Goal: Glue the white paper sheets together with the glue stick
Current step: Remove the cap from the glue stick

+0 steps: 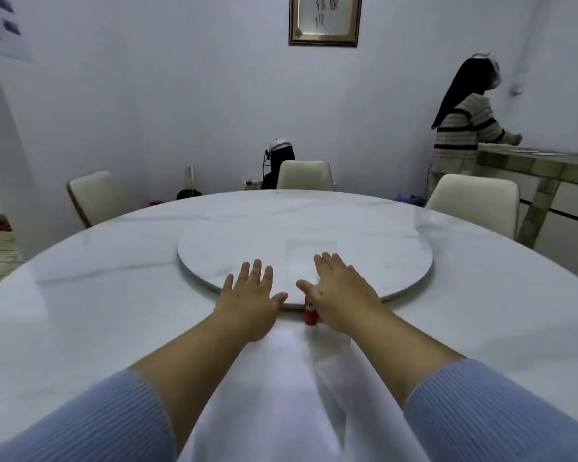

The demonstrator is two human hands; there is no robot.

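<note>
left hand (252,295), right hand (342,291) flat, fingers spread, empty; glue stick (311,313) between, touching right.

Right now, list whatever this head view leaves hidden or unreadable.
- Glue stick: only its red lower end shows; the right hand covers the rest, label unreadable.
- White paper sheets: blurred, cut off by the bottom edge; count unclear.
- Left hand: palm down, underside hidden.
- Framed picture: top cropped, writing too small.

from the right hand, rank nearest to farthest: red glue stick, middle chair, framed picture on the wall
1. red glue stick, right beside the right hand, on its thumb side
2. middle chair, across the table
3. framed picture, high on the far wall
</note>
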